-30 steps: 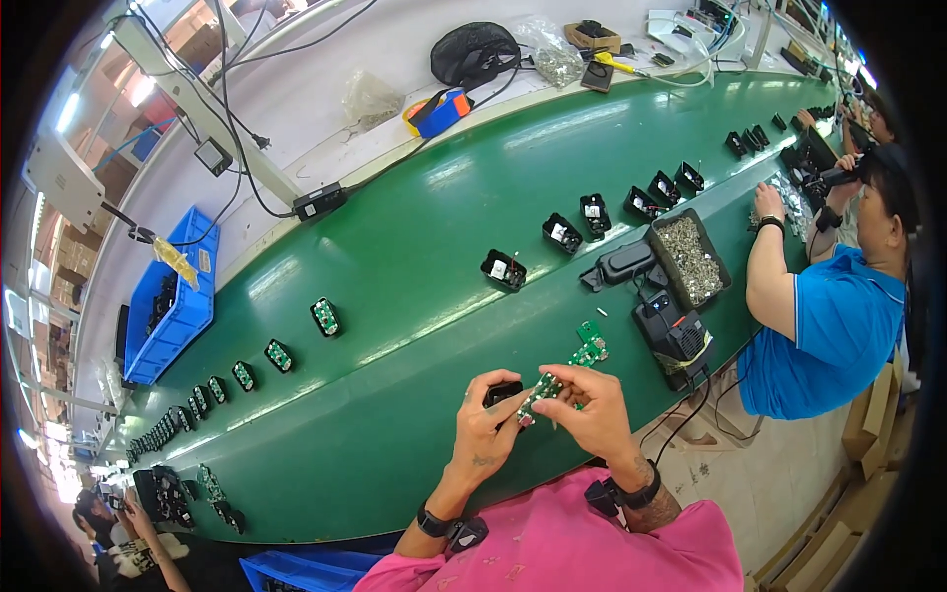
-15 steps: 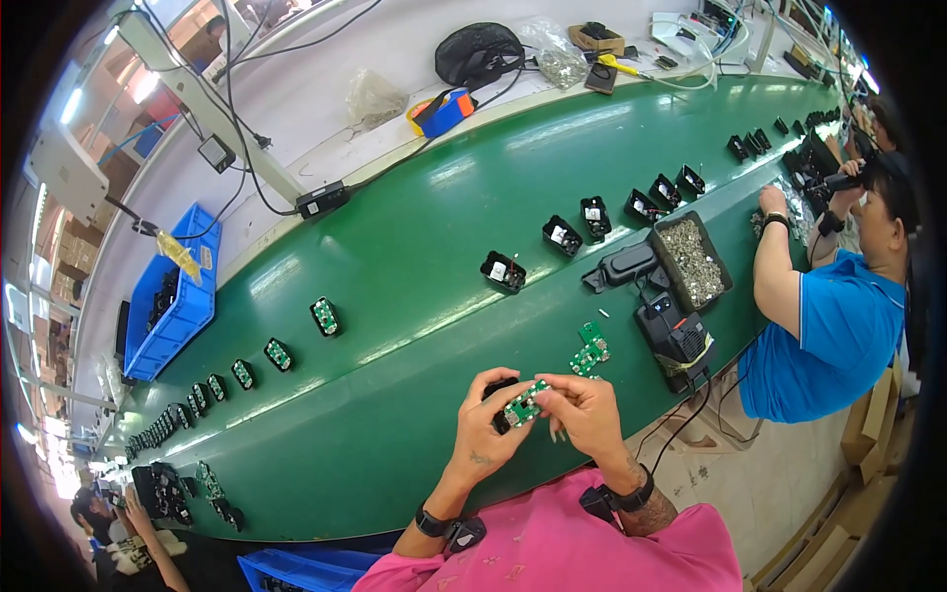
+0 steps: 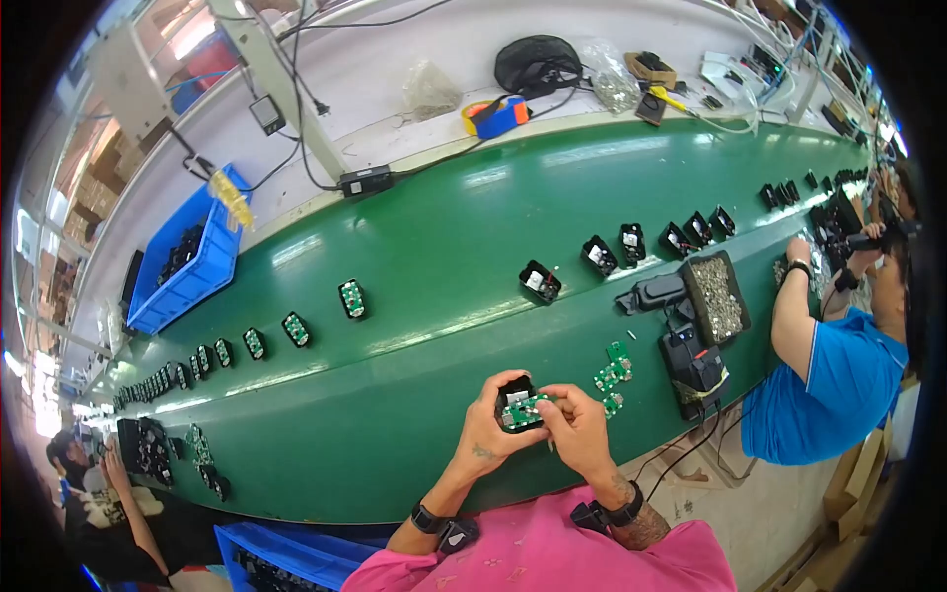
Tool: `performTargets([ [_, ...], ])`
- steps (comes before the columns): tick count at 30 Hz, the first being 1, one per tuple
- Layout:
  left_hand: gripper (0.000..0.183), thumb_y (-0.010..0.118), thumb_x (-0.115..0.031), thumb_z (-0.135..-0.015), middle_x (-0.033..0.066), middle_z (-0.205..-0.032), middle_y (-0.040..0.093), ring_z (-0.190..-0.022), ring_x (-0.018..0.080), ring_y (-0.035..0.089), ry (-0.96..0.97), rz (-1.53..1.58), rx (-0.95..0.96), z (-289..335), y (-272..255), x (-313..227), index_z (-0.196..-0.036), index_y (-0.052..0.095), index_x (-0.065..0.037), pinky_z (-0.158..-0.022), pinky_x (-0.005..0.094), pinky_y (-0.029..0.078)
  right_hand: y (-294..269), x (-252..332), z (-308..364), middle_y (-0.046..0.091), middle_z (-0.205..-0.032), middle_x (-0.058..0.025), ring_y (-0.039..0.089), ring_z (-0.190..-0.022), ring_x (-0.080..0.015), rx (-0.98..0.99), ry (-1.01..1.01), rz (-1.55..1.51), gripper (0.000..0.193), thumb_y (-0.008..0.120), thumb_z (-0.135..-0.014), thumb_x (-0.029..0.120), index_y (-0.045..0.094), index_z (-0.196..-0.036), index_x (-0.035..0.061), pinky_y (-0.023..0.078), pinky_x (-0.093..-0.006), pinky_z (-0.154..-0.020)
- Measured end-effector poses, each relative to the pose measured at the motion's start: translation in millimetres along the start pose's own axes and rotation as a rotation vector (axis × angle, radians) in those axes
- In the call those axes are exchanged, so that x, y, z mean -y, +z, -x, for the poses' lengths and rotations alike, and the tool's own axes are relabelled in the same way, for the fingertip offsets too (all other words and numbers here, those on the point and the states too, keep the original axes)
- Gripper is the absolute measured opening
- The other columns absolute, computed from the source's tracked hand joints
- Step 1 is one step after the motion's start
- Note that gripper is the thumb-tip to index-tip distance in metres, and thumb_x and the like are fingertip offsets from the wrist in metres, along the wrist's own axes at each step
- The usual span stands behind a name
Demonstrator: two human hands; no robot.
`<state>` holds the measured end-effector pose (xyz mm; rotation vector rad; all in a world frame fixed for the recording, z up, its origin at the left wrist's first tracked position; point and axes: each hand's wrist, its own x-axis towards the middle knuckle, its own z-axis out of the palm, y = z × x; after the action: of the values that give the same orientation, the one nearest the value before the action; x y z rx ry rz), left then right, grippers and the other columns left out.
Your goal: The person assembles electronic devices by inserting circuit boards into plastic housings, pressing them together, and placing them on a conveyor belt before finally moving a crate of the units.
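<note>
A small black plastic housing (image 3: 512,386), its open side up, sits in my left hand (image 3: 481,434), whose fingers wrap round its left side. Across the near part of the opening lies a green circuit board (image 3: 523,411), slightly tilted. My right hand (image 3: 578,434) pinches the board's right end between thumb and fingers. I cannot tell whether the board is seated inside or rests on the rim. Loose green circuit boards (image 3: 614,372) lie on the green bench just beyond my right hand.
Right of the boards stand a black corded device (image 3: 692,363) and a tray of small metal parts (image 3: 718,296). Open black housings (image 3: 540,282) line the bench; board-fitted housings (image 3: 353,298) run left. A blue crate (image 3: 187,281) stands far left. A co-worker in blue (image 3: 838,365) sits at right.
The housing has turned so its opening faces up, and the board now lies across it instead of being held upright in front. The whole view has shifted a little.
</note>
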<state>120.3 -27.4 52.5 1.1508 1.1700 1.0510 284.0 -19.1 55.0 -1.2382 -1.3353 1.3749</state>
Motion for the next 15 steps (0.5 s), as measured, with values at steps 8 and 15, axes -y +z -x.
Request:
performTargets([
  [8, 0.064, 0.069, -0.003, -0.086, 0.0077, -0.111, 0.059, -0.089, 0.0142, 0.063, -0.021, 0.354, 0.034, -9, -37, 4, -0.143, 0.041, -0.009, -0.065, 0.0240, 0.052, 29, -1, -39, 0.059, -0.059, -0.0026, 0.051, -0.053, -0.0051, -0.046, -0.115, 0.172, 0.020, 0.068, -0.091, 0.012, 0.065, -0.104, -0.0029, 0.041, -0.0248, -0.049],
  [15, 0.057, 0.055, -0.004, -0.093, 0.0068, -0.105, 0.062, -0.078, 0.0104, 0.059, 0.032, 0.301, -0.076, -51, -93, 22, -0.146, 0.038, -0.013, -0.058, 0.0225, 0.047, 75, 7, -94, 0.062, -0.074, -0.0117, 0.060, -0.065, -0.0214, -0.173, -0.687, 0.555, 0.030, 0.070, -0.088, 0.011, 0.066, -0.117, 0.0039, 0.048, -0.0312, -0.057],
])
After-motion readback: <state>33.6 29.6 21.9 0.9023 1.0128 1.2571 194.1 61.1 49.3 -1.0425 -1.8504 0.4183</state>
